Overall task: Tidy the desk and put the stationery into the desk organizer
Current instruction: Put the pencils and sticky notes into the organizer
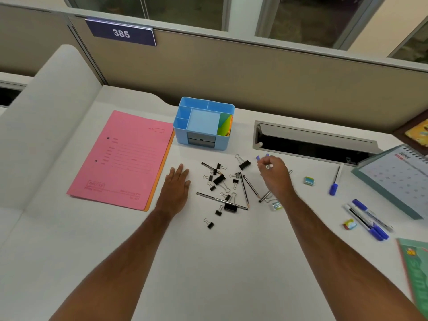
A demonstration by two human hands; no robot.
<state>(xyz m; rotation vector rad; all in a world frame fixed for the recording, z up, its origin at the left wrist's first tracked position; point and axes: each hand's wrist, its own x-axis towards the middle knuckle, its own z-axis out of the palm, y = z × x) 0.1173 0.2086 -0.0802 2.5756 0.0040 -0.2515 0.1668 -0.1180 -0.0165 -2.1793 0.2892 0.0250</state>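
Observation:
The blue desk organizer [183, 133] stands at the back of the white desk, with coloured notes in its right slot. In front of it lie several black binder clips [244, 163] and several pencils [244, 192], scattered. My right hand [274, 173] hovers over the right side of this pile, its fingers curled round what look like two blue-capped pens [258, 157]; only their blue tips show. My left hand [177, 181] rests flat on the desk, left of the clips.
A pink folder [122, 158] lies at the left. To the right are small erasers [309, 180], a blue pen [335, 179], a group of pens [368, 220], a desk calendar [393, 179] and a green book [416, 269]. A cable slot [312, 144] opens behind.

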